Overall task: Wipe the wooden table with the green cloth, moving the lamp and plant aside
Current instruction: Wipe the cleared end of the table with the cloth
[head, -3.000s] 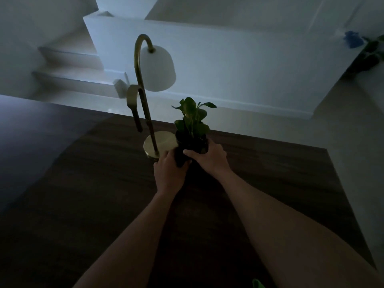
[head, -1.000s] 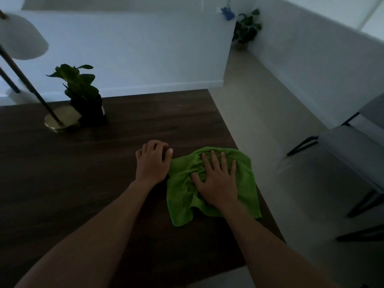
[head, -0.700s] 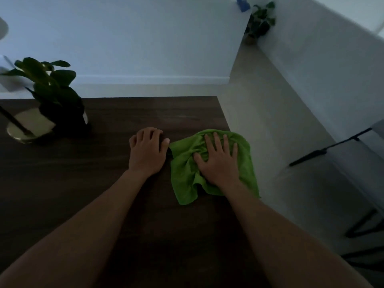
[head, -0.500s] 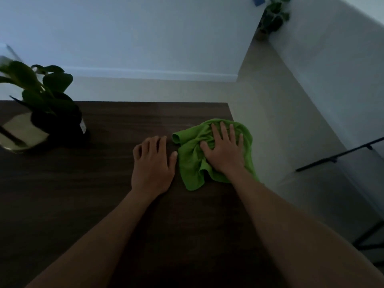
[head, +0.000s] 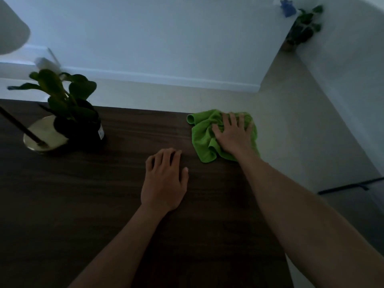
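Observation:
The crumpled green cloth (head: 202, 134) lies at the far right corner of the dark wooden table (head: 104, 204). My right hand (head: 232, 135) presses flat on the cloth, fingers spread. My left hand (head: 165, 180) rests palm down on the bare wood, a little nearer and to the left of the cloth, holding nothing. At the far left stands the small potted plant (head: 76, 119) in a dark pot, right beside the lamp's round brass base (head: 39, 134). Its dark stem rises off to the left; the white shade (head: 11, 28) shows at the top left corner.
The table's right edge runs close to the cloth, with pale floor beyond. A white wall with a skirting board faces the table's far edge. A second potted plant (head: 302, 28) and a blue object (head: 287, 6) stand at the back right. A dark chair leg (head: 349, 186) shows at the right.
My right hand has pushed the cloth away from me to the table's far right corner. My left hand has stayed flat on the wood. Earlier, both hands held the plant by the lamp.

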The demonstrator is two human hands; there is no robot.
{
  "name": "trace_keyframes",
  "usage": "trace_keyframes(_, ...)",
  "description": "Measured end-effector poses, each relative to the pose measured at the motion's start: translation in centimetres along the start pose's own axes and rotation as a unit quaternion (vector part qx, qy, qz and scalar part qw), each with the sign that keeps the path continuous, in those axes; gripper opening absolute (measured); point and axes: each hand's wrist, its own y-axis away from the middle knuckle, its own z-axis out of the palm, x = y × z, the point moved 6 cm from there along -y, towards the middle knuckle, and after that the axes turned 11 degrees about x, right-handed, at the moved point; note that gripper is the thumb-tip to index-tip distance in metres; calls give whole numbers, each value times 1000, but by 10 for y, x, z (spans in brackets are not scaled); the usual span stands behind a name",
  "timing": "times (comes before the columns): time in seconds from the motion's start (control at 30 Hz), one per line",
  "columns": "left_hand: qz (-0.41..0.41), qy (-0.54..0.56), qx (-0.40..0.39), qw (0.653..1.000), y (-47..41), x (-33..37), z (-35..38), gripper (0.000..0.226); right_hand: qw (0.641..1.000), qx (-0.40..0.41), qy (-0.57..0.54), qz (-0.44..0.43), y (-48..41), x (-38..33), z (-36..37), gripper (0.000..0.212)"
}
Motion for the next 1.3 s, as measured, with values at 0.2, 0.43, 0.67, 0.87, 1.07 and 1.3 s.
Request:
trace_keyframes(0.2,-73,36,27,996,7,-9,-9,43,981,5,-25,-190,109,-10,-16,74)
trace_keyframes(0.43,-74,1,-41,996,61,-24,-19,68,993,10,-35,-115,51,23,-12,70)
trace_keyframes(0.67,-104,-21,0,994,76,-26,-25,69,962,-47,-26,-269,69,-109,9,68)
trace_keyframes(0.87,-148,5,39,988,75,-30,-33,55,960,46,-111,-253,74,-23,-21,47)
trace_keyframes(1.07,-143,-21,18,989,70,-29,-30,58,978,-42,-14,-206,-14,-83,14,59)
trace_keyframes(1.3,-146,-17,17,989,69,-27,-28,60,924,-46,-43,-377,31,-125,11,58)
